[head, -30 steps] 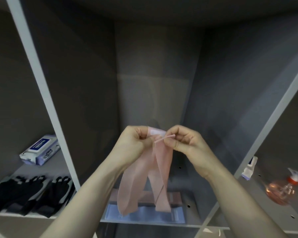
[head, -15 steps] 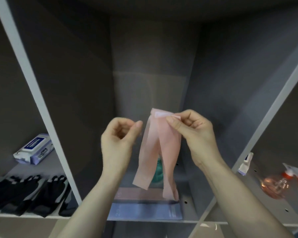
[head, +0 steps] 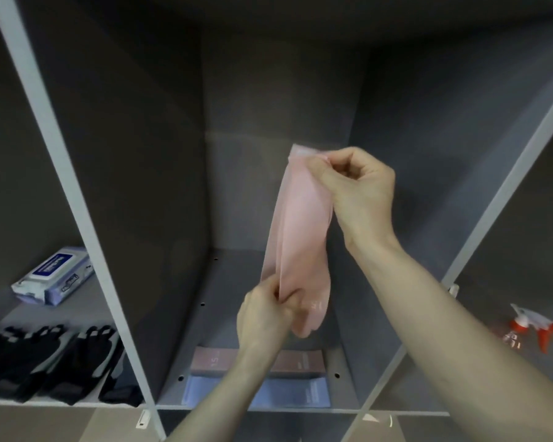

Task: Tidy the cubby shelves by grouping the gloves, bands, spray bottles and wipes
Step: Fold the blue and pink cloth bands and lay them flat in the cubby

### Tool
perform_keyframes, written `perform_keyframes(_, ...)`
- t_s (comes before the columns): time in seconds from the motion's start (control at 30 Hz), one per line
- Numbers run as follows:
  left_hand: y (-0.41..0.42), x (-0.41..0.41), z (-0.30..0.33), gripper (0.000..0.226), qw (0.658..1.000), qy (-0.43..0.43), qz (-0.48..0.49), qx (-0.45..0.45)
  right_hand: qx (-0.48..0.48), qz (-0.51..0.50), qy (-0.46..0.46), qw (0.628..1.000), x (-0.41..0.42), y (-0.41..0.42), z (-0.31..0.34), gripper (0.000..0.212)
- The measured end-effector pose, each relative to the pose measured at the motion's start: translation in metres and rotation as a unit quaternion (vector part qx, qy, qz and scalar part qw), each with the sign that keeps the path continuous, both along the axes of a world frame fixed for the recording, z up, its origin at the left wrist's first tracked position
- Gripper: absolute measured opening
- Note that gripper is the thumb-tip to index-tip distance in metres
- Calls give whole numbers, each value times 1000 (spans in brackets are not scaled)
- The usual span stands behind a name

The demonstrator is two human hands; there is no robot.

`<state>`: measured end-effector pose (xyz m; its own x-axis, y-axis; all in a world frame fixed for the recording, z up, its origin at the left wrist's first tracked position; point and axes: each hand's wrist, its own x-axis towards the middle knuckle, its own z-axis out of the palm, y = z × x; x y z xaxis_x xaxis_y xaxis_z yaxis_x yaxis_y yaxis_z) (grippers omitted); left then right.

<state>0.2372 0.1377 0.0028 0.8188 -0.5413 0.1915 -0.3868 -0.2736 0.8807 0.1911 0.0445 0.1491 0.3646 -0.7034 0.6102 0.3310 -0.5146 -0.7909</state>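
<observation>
Both hands are closed on the pink band point(head: 297, 237): my right hand point(head: 359, 193) pinches its top edge, my left hand point(head: 265, 314) grips its lower end, stretching it upright in the middle cubby above the folded bands point(head: 256, 392) on the near shelf. If one pinch slips, I judge the elastic could snap back or drop in a heap rather than flat on the stack.

Dim cubby interior, light from front; soft overall blur, wide-angle bending at edges.
</observation>
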Motion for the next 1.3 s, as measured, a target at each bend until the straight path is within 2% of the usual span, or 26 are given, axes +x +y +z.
perform_keyframes(0.13, 13, 20, -14, 11, 995, 83, -17, -48, 82, -44, -36, 995, 1, -27, 14, 22)
perform_keyframes(0.23, 27, 40, -20, 6, 994, 88, 35, -61, 138, -69, -52, 987, 1, -48, 14, 22)
perform_keyframes(0.33, 40, 58, -15, 14, 982, 135, 76, -112, 187, -72, -67, 977, 0, -61, 4, 20)
perform_keyframes(0.5, 60, 81, -9, 11, 940, 258, -70, -210, 314, -23, -88, 945, -4, -71, -22, 21)
perform_keyframes(0.57, 69, 89, -13, 18, 912, 291, -137, -256, 337, -3, -78, 938, -6, -74, -31, 17)
perform_keyframes(0.63, 76, 96, -17, 38, 894, 303, -191, -271, 339, 2, -60, 939, -6, -76, -36, 14)
perform_keyframes(0.67, 79, 98, -18, 44, 893, 296, -216, -260, 336, 2, -55, 940, -6, -76, -37, 13)
perform_keyframes(0.7, 81, 98, -19, 41, 896, 285, -235, -246, 333, 2, -53, 941, -5, -77, -38, 14)
perform_keyframes(0.8, 81, 94, -21, 14, 911, 252, -249, -210, 317, 9, -48, 947, -5, -78, -39, 14)
perform_keyframes(0.97, 77, 88, -23, 17, 958, 170, -168, -156, 283, 16, -14, 959, -7, -76, -41, 13)
perform_keyframes(1.1, 79, 86, -27, 14, 978, 120, -141, -95, 256, 56, 9, 965, -10, -68, -40, 13)
perform_keyframes(1.17, 78, 83, -24, 18, 990, 51, -105, -79, 243, 94, 20, 965, -10, -58, -41, 14)
perform_keyframes(1.23, 73, 75, -11, 28, 992, -6, -78, -100, 219, 140, 40, 965, -10, -47, -44, 16)
perform_keyframes(1.3, 66, 65, 9, 25, 984, -5, -81, -159, 183, 176, 77, 964, -11, -35, -49, 19)
